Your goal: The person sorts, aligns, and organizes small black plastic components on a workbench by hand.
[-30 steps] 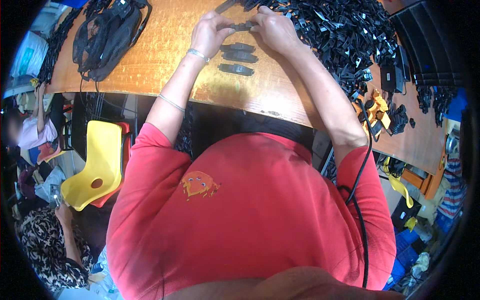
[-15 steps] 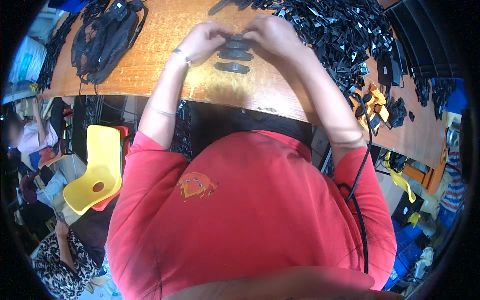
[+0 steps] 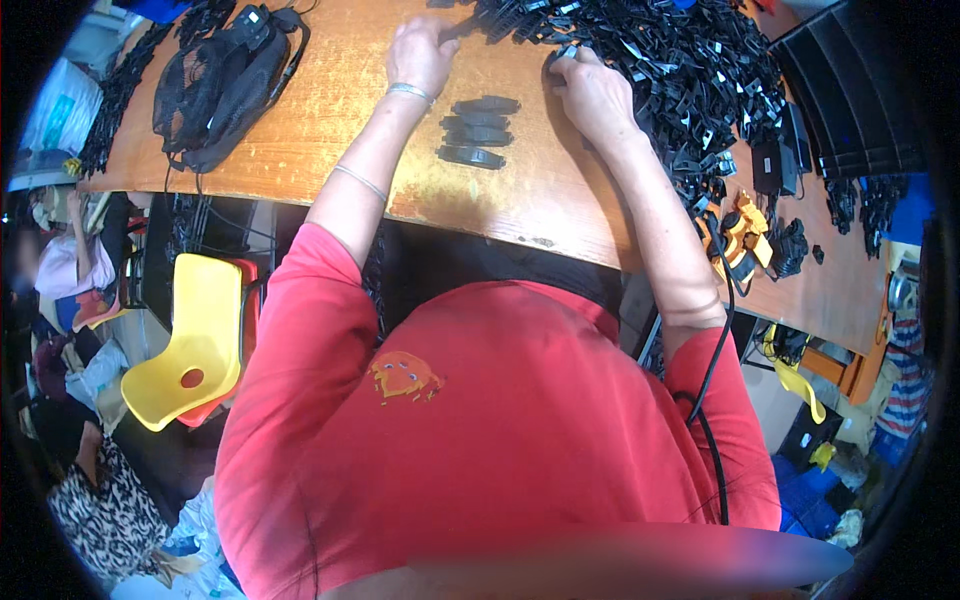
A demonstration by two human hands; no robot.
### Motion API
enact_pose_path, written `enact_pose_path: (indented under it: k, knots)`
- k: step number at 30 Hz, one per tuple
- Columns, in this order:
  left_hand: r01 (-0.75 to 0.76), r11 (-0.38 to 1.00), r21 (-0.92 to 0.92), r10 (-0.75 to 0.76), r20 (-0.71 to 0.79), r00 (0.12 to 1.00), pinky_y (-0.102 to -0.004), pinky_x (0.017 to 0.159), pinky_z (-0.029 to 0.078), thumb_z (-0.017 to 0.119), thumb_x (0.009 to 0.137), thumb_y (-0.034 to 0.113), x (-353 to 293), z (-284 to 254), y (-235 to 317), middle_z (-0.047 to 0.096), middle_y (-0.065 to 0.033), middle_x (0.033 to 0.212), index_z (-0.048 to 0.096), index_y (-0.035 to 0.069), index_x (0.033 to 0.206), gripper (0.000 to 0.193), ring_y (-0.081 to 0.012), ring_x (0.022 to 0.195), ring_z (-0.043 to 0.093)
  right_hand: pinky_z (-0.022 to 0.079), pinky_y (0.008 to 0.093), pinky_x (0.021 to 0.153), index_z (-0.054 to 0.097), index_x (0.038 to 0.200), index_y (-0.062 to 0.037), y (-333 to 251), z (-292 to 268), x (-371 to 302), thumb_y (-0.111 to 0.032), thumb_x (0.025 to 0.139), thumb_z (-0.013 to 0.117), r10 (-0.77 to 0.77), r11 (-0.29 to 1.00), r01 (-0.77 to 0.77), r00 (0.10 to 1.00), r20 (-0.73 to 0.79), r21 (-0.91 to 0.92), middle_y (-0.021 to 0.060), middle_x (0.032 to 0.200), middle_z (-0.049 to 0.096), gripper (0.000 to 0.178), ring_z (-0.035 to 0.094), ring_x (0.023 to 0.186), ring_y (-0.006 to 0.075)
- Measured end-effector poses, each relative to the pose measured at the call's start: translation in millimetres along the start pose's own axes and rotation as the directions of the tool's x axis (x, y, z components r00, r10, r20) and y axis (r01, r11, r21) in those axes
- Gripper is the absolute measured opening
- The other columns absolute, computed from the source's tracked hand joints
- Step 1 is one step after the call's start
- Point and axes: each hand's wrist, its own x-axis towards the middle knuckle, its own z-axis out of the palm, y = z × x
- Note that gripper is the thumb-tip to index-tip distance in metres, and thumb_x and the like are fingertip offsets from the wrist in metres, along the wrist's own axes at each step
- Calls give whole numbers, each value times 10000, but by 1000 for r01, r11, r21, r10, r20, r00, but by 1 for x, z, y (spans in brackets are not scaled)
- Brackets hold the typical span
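Observation:
Three flat black plastic pieces [image 3: 475,133] lie in a short column on the wooden table, between my two hands. Beyond them and to the left, my left hand [image 3: 418,58] reaches toward the far edge of the view, fingers stretched and thumb apart, close to some loose black parts [image 3: 490,22]. My right hand [image 3: 595,98] is closed at the near left edge of a large heap of black plastic parts [image 3: 690,70]. Its fingertips pinch a small black plastic part [image 3: 556,60], mostly hidden by the fingers.
A black mesh bag [image 3: 225,95] lies on the table's left side. Right of the heap are orange plastic parts [image 3: 745,230], a black box [image 3: 775,165] and a black ribbed tray [image 3: 850,90]. A black cable [image 3: 712,360] hangs along my right arm. A yellow chair [image 3: 205,320] stands at left.
Both hands have left the column of black pieces. My left hand has moved up and away, my right hand rightward to the heap. The topmost piece now lies uncovered.

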Motion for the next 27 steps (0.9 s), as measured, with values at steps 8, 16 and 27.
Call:
enact_pose_path:
  k: [8, 16, 27]
  knots:
    - [82, 992, -93, -76, 61, 995, -452, 903, 574, 840, 870, 252, -8, -13, 8, 774, -131, 1027, 786, 84, 1037, 243, -349, 1010, 722, 615, 474, 780, 782, 994, -77, -7, 10, 0, -225, 911, 782, -62, 994, 72, 990, -125, 79, 166, 1061, 704, 170, 749, 864, 372]
    - [-78, 981, -180, 90, 56, 994, -434, 817, 593, 739, 982, 262, -14, -23, 14, 781, -136, 967, 794, 101, 1084, 197, -340, 916, 753, 602, 469, 716, 774, 991, -99, -33, 19, 3, -77, 855, 750, -159, 959, 198, 968, -195, 201, 130, 969, 691, 140, 736, 855, 364]
    - [-76, 993, -85, 79, 27, 997, -397, 821, 589, 784, 963, 371, -25, -26, 0, 744, -117, 1022, 807, 103, 1109, 306, -284, 913, 742, 603, 494, 862, 773, 1151, -86, -21, 0, -5, -125, 956, 683, -87, 967, 110, 990, -110, 228, 183, 1130, 718, 218, 744, 973, 395]
